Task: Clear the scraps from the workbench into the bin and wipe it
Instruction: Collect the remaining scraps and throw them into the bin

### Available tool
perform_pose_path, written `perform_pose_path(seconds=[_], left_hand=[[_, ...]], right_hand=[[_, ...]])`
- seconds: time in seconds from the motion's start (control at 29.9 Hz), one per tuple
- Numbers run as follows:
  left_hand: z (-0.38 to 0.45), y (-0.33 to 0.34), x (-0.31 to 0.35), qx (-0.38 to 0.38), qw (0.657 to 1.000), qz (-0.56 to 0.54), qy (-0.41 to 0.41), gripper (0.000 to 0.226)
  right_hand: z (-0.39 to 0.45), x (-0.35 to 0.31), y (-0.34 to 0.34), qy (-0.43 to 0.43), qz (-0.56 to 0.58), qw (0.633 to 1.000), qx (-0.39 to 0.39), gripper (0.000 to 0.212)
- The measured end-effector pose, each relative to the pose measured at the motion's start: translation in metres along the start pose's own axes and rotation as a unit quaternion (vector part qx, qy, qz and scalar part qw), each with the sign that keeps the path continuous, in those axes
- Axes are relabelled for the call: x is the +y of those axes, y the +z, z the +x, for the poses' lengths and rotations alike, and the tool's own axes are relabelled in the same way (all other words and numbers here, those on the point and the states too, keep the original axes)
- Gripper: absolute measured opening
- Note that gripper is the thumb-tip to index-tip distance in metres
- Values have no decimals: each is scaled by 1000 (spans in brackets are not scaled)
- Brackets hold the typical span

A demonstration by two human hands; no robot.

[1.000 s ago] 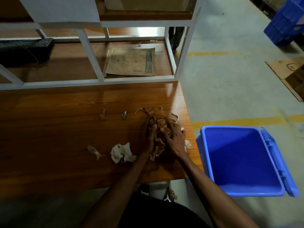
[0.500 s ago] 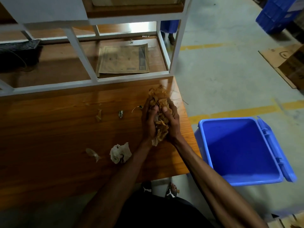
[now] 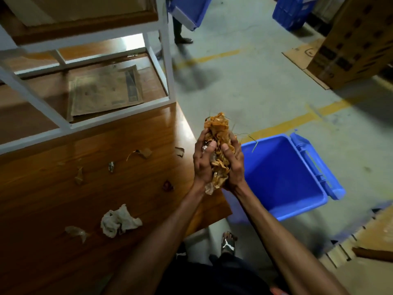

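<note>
Workbench (image 3: 63, 199) carries six scraps and one rag (image 3: 119, 220); left hand (image 3: 203, 160) and right hand (image 3: 232, 162) clasp a wad (image 3: 219, 143) between them, at its right edge beside one bin (image 3: 282, 177).

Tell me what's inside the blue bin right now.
The blue bin shows bare floor and walls; no scraps visible. Its near-left corner is hidden behind the right hand and forearm.

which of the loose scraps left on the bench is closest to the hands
The small dark reddish scrap, just left of the left hand's wrist. The other scraps lie farther off to the left or toward the shelf frame.
</note>
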State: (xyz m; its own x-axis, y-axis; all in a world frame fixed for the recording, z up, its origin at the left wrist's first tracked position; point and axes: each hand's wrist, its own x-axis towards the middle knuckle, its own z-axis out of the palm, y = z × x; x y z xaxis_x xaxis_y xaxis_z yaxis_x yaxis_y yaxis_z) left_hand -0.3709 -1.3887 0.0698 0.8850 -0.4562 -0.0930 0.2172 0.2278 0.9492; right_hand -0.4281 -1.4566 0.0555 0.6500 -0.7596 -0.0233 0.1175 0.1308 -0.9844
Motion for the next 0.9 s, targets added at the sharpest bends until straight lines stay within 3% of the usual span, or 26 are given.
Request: perform_pose_path(seconds=[0.13, 0.37, 0.53, 0.63, 0.8, 0.9], left_hand=[[-4, 69, -35, -34, 998, -12, -45, 48], [9, 174, -123, -113, 981, 42, -155, 46], [17, 216, -183, -147, 967, 131, -160, 55], [31, 216, -209, -126, 965, 171, -151, 57], [32, 225, -241, -109, 946, 241, -189, 60], [23, 232, -256, -80, 946, 220, -223, 65]], right_hand=[[14, -2, -72, 13, 27, 999, 44, 50], [59, 24, -224, 92, -29, 984, 150, 40], [79, 57, -312, 141, -104, 965, 197, 20], [86, 72, -339, 150, -136, 955, 218, 14], [89, 95, -363, 221, -155, 945, 183, 25], [83, 106, -361, 272, -142, 943, 127, 53]])
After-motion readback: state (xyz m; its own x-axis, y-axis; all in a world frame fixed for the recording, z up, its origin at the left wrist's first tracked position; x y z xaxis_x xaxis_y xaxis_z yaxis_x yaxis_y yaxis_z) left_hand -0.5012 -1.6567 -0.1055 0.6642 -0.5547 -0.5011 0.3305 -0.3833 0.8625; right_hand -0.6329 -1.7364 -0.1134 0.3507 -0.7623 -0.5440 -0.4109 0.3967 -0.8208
